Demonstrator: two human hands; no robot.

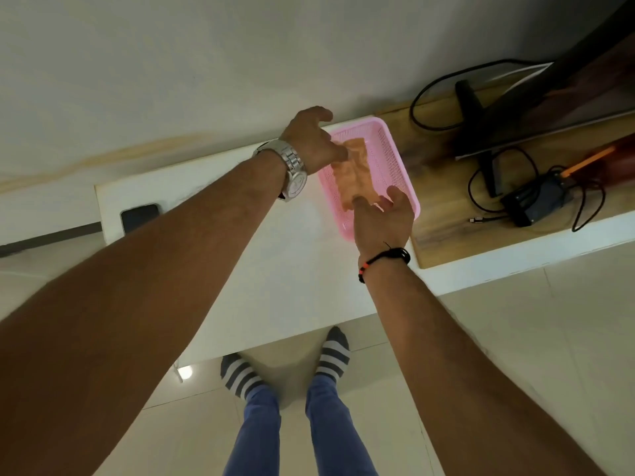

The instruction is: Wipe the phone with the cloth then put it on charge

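Note:
An orange cloth is stretched over a pink plastic basket on the white table. My left hand, with a metal watch on the wrist, pinches the cloth's far end. My right hand, with a black cord bracelet, holds the near end between fingers and thumb. The dark phone lies flat near the table's left edge, well apart from both hands. A charging cable tip lies on the wooden board to the right, beside a black box.
A monitor on a stand with looping black cables occupies the wooden board at the right. A wall runs behind the table. My feet in striped socks stand on the tiled floor at the table's near edge.

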